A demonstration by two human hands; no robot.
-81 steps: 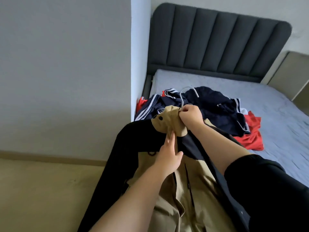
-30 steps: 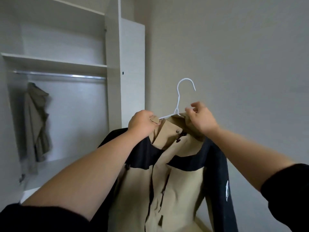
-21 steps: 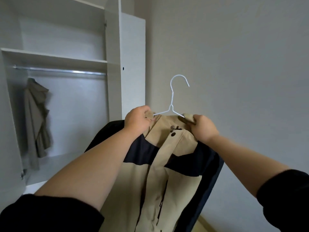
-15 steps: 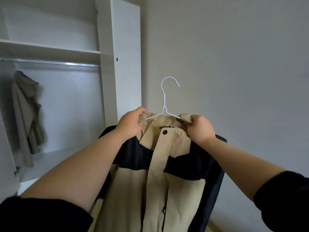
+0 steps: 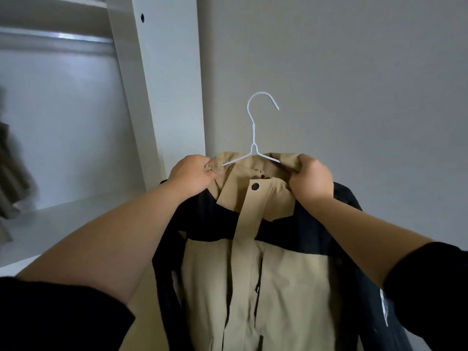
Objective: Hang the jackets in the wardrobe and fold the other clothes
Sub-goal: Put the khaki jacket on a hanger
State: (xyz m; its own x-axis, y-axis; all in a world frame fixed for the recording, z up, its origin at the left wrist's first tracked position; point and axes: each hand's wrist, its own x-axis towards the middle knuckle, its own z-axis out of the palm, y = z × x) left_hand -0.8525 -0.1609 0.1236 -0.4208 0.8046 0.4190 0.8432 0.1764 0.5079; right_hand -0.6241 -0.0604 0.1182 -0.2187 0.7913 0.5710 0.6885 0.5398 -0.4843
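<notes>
A tan and black zip-front jacket hung on a thin white wire hanger, held up beside the open white wardrobe. The left hand and right hand each gripped a side of its tan collar.

Hides the hanger arms inside the jacket collar; crops the hem at the bottom edge; blurs and crops a drab garment far left.
</notes>
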